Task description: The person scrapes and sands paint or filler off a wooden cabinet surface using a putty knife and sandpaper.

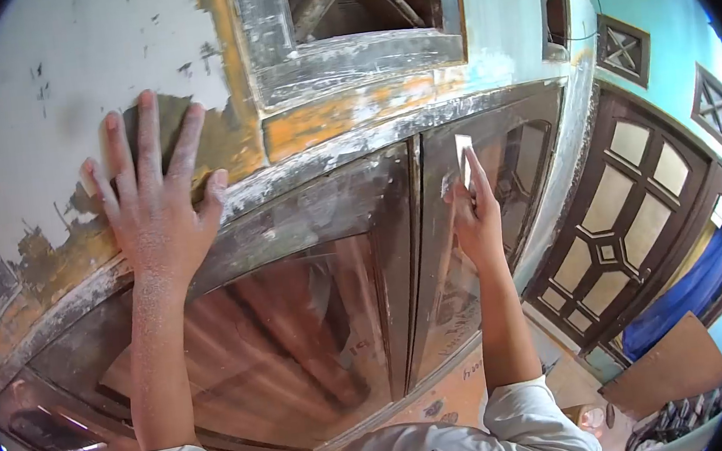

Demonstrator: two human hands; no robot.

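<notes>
My left hand (150,182) lies with its fingers spread on the wall (81,70), where pale plaster meets a dark bare patch and an orange-brown strip. White dust coats that hand and its forearm. In my right hand (475,205) is a narrow flat scraper (464,155), its pale end pointing up and my index finger laid along it. This hand is raised in front of the brown double door (403,247), below the scuffed frame (344,144). Most of the scraper's lower part is hidden by my fingers.
Above the door is a worn window frame (362,67) with crossed bars. To the right stand a brown panelled door (614,208), a blue cloth (677,298) and a leaning brown board (671,369). Dark patterned fabric (681,421) lies low at the right.
</notes>
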